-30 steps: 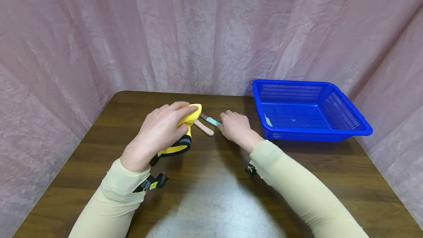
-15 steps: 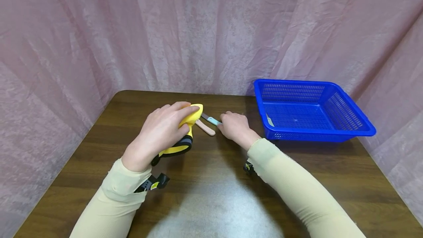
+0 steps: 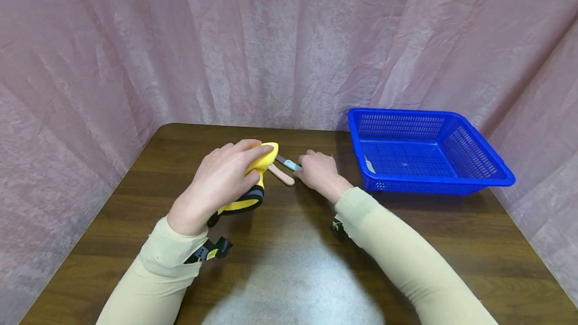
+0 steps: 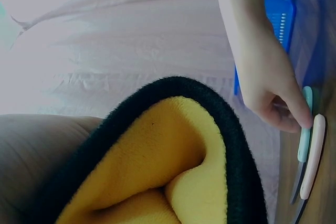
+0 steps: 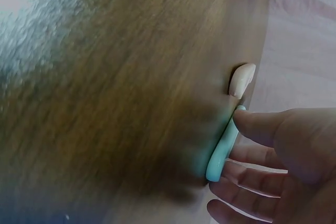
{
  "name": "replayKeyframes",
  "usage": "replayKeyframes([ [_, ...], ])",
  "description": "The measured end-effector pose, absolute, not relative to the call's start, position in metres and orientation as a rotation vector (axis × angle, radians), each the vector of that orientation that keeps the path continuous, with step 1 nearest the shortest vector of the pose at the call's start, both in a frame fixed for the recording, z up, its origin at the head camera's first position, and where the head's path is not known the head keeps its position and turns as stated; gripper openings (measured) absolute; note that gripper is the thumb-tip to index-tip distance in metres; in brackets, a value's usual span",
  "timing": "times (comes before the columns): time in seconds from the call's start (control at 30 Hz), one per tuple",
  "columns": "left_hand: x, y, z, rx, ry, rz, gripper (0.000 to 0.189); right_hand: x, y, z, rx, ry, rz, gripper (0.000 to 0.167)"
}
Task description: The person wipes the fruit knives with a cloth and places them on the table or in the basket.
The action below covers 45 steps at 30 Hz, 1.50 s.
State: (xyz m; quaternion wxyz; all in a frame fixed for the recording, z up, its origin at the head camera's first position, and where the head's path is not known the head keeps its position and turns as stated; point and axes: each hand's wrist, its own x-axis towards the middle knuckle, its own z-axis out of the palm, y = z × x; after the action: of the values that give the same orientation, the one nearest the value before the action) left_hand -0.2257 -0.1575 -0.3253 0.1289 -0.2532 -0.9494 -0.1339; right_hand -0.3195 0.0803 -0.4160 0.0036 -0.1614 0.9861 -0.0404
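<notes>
Left hand: back upward, thumb and fingers gripping the black-edged yellow cloth. Next, pink-handled knife on the counter, untouched. Just beside it, turquoise-handled knife, also lying there. Right hand: low, thumb and curled fingers pinching that handle. Step, judged: taking hold; lifting would want a firm pinch clear of the blade. Blue basket furthest right.

We see a yellow cloth with a dark edge across the lower middle and part of the left hand at lower left. At right, the right hand rests its thumb on a turquoise knife, just beside a pink knife. A blue basket shows at upper right.
</notes>
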Motion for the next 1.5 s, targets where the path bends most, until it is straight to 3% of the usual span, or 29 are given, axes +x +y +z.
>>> replayKeyframes([
  [0.73, -0.225, -0.157, -0.325, -0.735, -2.768, -0.392, 0.061, -0.327, 0.078, -0.425, -0.459, 3.086, -0.117, 0.024],
  [0.97, -0.225, -0.157, -0.324, -0.737, -2.768, -0.386, 0.061, -0.393, 0.103, -0.507, -0.548, 3.204, -0.202, 0.03],
  [1.1, -0.225, -0.157, -0.324, -0.734, -2.768, -0.386, 0.061, -0.404, 0.109, -0.523, -0.596, 3.252, -0.263, 0.028],
  [1.5, -0.225, -0.157, -0.324, -0.731, -2.77, -0.379, 0.062, -0.319, 0.094, -0.421, -0.538, 3.096, -0.249, 0.016],
])
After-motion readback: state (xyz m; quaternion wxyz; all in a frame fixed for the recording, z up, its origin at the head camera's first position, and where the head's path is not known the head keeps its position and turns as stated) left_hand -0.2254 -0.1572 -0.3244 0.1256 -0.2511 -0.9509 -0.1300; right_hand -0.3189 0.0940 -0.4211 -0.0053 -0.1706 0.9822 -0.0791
